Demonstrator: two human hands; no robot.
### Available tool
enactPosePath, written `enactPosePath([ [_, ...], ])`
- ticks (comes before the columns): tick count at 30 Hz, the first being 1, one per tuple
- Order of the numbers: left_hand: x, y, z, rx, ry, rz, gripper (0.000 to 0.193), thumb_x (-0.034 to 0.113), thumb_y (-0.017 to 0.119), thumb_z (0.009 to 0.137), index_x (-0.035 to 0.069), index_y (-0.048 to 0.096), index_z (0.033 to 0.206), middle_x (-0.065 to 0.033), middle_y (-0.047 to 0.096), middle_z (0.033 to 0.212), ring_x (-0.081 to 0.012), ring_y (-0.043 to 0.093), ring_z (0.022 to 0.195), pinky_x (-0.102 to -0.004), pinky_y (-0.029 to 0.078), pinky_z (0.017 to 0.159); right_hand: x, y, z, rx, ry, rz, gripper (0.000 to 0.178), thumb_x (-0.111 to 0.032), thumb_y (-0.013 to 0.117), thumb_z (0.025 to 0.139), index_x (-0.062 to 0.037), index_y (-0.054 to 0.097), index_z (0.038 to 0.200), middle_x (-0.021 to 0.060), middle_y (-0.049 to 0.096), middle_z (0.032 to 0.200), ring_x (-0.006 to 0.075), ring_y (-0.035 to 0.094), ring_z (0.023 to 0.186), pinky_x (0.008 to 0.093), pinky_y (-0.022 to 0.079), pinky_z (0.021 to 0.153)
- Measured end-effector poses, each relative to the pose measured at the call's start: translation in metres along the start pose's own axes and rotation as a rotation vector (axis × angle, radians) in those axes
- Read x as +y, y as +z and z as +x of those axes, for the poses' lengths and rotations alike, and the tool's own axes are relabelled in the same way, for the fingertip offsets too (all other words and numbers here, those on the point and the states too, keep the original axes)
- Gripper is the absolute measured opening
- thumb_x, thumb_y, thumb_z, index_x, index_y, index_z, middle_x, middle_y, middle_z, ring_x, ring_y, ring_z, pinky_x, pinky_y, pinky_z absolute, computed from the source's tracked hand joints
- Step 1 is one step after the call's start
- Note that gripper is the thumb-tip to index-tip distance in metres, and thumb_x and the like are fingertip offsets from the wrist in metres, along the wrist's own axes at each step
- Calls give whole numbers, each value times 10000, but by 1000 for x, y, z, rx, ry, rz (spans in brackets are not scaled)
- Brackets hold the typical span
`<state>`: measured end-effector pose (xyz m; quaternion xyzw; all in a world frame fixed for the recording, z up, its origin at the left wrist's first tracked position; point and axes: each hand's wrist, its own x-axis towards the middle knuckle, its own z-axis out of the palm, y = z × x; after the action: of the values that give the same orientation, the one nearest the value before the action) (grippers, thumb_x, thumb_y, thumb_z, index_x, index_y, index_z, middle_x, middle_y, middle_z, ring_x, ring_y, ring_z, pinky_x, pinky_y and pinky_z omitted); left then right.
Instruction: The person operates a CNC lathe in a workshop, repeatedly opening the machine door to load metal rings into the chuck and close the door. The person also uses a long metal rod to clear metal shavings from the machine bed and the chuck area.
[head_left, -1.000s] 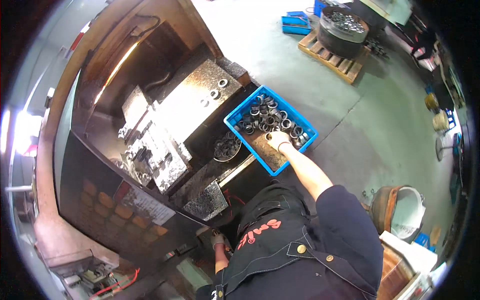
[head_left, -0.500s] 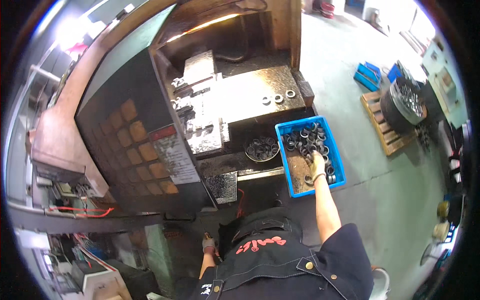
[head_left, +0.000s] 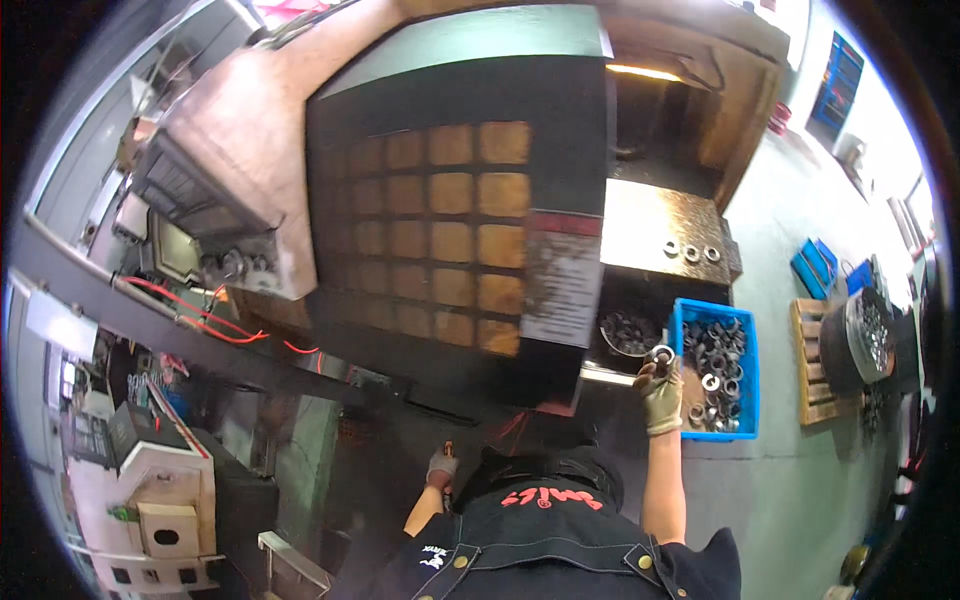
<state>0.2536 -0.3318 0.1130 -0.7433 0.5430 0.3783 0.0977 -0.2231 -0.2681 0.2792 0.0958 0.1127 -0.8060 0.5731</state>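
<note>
My right hand (head_left: 660, 402), in a stained work glove, is closed on a metal ring (head_left: 662, 354) held up at its fingertips. It is beside the left wall of a blue plastic bin (head_left: 749, 376), which holds many dark metal rings (head_left: 716, 345). My left hand (head_left: 441, 468), also gloved, is low by my waist. Its fingers are closed round a slim tool (head_left: 449, 447) with a brass-coloured tip, most of which is hidden. A round bowl (head_left: 630, 352) of similar rings stands left of the bin. Several loose rings (head_left: 692, 254) lie in a row on a wet metal plate (head_left: 650, 215).
A large machine door (head_left: 420, 240) with a grid of amber windows fills the middle. At right, a drum of metal parts (head_left: 856, 340) stands on a wooden pallet (head_left: 808, 345), near blue bins (head_left: 814, 268). A machine with red hoses (head_left: 190, 320) is at left.
My right hand has come out of the blue bin with a ring, moving to its left side. The view has turned left, bringing the machine door to the middle. My left hand stays low.
</note>
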Motion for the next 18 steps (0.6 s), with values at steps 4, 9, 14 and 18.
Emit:
enactPosePath([
  [4, -67, -5, 64, 0, 250, 258, 476, 201, 533, 708, 44, 481, 1154, -268, 477, 1150, -396, 481, 1048, -409, 409, 869, 84, 13, 14, -236, -87, -196, 326, -368, 451, 885, -101, 578, 1023, 69, 587, 1037, 221, 570, 935, 343, 458, 812],
  [9, -59, -68, 35, -84, 189, 154, 457, 205, 522, 759, 52, 458, 1185, -255, 470, 1165, -374, 506, 1024, -409, 419, 851, 140, 9, -9, 107, -410, -631, 403, -330, 377, 897, -63, 495, 1176, 71, 546, 1140, 230, 524, 1029, 355, 391, 903],
  [14, -139, -61, 61, 63, 20, -127, 442, 223, 511, 750, 95, 473, 1171, -232, 519, 1104, -359, 528, 997, -429, 427, 821, 144, 13, -10, 277, -459, -538, 443, -357, 400, 870, -78, 475, 1206, 80, 525, 1169, 268, 515, 1031, 401, 396, 898],
  [18, -159, -79, 51, 29, -118, -286, 429, 225, 509, 722, 71, 490, 1122, -211, 556, 1050, -370, 527, 992, -428, 429, 810, 154, 19, -14, 251, -435, -563, 469, -403, 393, 863, -93, 475, 1205, 75, 509, 1192, 278, 486, 1069, 407, 375, 918],
])
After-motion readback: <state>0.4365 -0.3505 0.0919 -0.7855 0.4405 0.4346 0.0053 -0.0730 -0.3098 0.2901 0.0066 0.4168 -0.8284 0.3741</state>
